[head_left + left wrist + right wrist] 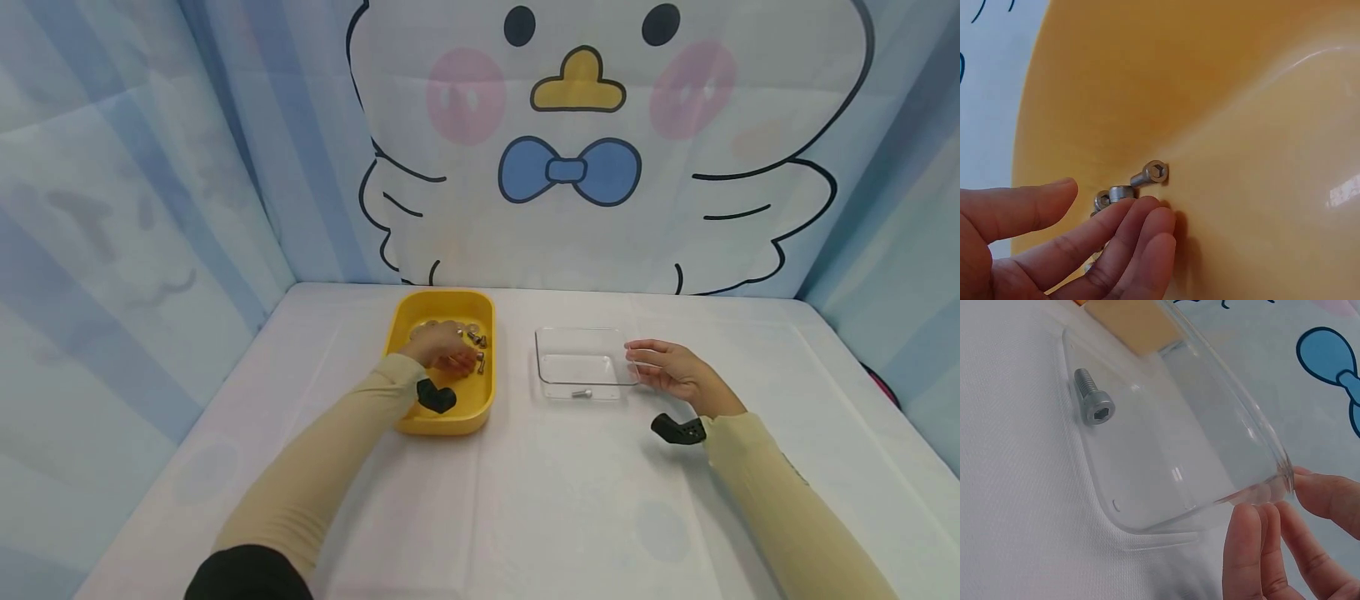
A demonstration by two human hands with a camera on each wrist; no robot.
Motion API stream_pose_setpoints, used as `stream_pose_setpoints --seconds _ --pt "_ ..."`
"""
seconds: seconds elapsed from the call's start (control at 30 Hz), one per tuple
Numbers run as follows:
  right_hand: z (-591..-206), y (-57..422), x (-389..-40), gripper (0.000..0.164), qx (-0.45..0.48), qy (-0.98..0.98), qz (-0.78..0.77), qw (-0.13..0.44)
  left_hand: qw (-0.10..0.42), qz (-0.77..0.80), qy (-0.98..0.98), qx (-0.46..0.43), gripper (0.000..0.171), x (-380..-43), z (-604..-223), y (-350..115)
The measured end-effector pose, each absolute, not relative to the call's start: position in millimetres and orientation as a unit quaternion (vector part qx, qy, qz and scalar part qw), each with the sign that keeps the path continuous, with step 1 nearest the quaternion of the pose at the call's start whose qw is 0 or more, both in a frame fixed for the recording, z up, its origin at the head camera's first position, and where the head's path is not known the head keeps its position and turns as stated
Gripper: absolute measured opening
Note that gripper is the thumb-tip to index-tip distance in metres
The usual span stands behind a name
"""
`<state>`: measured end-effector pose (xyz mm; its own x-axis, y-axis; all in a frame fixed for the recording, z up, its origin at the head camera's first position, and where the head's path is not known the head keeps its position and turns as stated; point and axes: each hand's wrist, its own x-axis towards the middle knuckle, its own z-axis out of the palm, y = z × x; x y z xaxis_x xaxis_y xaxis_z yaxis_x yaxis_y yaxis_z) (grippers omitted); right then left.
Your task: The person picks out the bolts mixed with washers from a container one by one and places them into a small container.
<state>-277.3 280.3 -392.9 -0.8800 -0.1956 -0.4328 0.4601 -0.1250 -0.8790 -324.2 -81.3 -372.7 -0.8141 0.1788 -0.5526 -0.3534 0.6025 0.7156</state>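
Observation:
Inside the yellow tray [450, 421], my left hand [442, 346] reaches among metal screws at the right wall. Its fingers [1141, 231] lie together with the tips right at a socket-head screw [1155, 171] and others beside it; the thumb [1054, 197] stands apart from them. My right hand [675, 375] holds the right side of a clear plastic box [588, 330], thumb [1322, 494] at the rim and fingertips against the wall. One socket-head screw [1096, 403] lies on the floor of that box, by its near wall.
Small round translucent pieces [472, 328] lie near the far end of the yellow tray. Both containers stand side by side on a white-covered table [555, 500]. A curtain with a cartoon bow tie [566, 171] hangs behind the table, and blue curtains flank it.

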Motion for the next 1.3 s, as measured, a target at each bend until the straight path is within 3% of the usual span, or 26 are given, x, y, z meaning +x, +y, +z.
stream_pose_setpoints --seconds 0.53,1.3 --pt "-394 280 -278 0.018 0.104 0.623 -0.744 0.219 0.343 0.503 0.789 -0.081 0.026 -326 -381 -72" --pt "-396 283 -278 0.019 0.093 0.628 -0.740 0.221 0.276 0.576 0.764 -0.096 0.026 -329 -401 -68"
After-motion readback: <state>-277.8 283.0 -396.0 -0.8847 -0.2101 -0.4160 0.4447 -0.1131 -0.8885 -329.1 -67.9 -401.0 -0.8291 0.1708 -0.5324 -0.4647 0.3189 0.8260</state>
